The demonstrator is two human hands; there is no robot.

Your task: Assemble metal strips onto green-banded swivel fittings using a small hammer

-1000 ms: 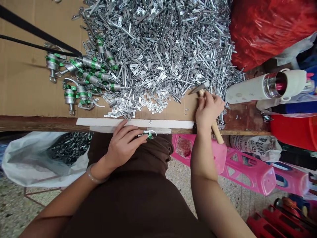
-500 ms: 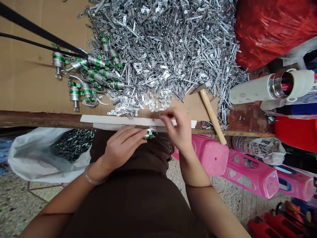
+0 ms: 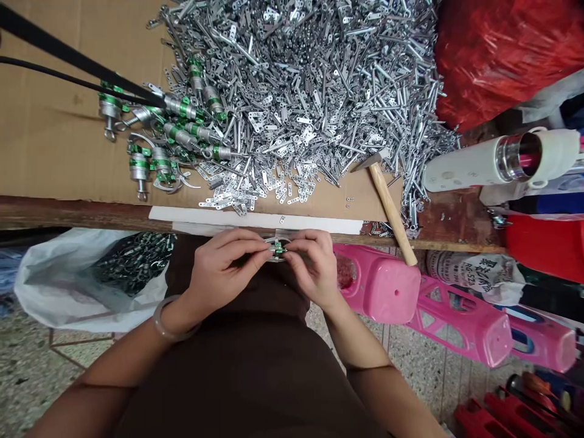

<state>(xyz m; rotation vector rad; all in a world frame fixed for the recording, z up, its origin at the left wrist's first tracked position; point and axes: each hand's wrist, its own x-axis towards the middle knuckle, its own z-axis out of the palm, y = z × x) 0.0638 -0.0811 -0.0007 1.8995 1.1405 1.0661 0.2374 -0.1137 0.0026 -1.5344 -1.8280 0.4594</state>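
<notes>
Although the bench was buried in metal, the real action was right at its front edge; on the far left, two black straps [image 3: 68, 70] cut across a cardboard sheet [image 3: 55, 152], and below the bench a white plastic bag [image 3: 50, 286] sagged open with dark metal parts [image 3: 134, 261] inside; next came a small pile of assembled-looking aluminium fittings [image 3: 182, 131] with green bands, which seemed to be the done part; beside it, a huge heap of loose silver links and pins [image 3: 296, 103] looked like what was left, and it dwarfed that pile; the left hand [image 3: 223, 274], with a bangle [image 3: 164, 316] on its wrist, met the right hand [image 3: 314, 267] in the middle, over the lap; they had a small green-banded fitting [image 3: 277, 248] in a narrow pinch between thumbs and fingertips, though the fingers hid exactly how it sat; to the right, a wooden-handled hammer [image 3: 390, 198] lay across the cardboard with neither hand near it; past that were a pink plastic stool [image 3: 383, 286], a white thermos flask [image 3: 483, 164], a red plastic bag [image 3: 497, 61] and a red bucket [image 3: 542, 249].
</notes>
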